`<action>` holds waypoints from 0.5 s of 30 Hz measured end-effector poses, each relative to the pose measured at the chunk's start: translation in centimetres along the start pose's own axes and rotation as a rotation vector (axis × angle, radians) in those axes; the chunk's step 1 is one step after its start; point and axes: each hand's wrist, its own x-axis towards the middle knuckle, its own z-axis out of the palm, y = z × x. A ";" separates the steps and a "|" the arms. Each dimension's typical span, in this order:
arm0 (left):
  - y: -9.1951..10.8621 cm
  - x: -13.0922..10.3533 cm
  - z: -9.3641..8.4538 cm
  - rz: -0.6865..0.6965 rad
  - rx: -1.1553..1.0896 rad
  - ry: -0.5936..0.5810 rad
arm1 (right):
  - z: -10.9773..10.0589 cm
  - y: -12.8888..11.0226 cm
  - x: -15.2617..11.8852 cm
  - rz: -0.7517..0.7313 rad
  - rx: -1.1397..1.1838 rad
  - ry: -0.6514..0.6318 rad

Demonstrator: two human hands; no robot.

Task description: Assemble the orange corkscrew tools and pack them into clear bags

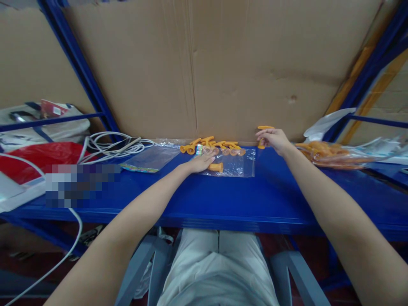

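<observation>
My left hand (202, 162) lies on a clear plastic bag (237, 166) with its fingers spread, next to an orange piece (216, 167) with a round flared end. My right hand (272, 138) is raised near the cardboard at the back, its fingers closed round an orange T-shaped piece (261, 144). Behind my left hand, several similar orange pieces (225, 146) lie in a row along the back edge of the blue table (207, 199).
Flat empty bags (153, 158) lie left of centre, beside coiled white cables (123, 146) and a red bag (47, 154). At the right is a clear bag of orange pieces (331, 154). Cardboard (223, 72) stands behind, between blue posts (79, 63).
</observation>
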 end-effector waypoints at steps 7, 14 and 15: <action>0.0 0.0 0.3 -0.045 -0.011 -0.001 | -2.9 3.3 3.6 0.103 -0.575 0.044; -0.1 0.0 0.2 -0.057 -0.009 -0.025 | -1.3 6.3 6.0 0.190 -0.852 -0.142; -0.1 0.0 0.2 -0.064 -0.008 -0.023 | -0.9 6.7 6.2 0.194 -0.865 -0.141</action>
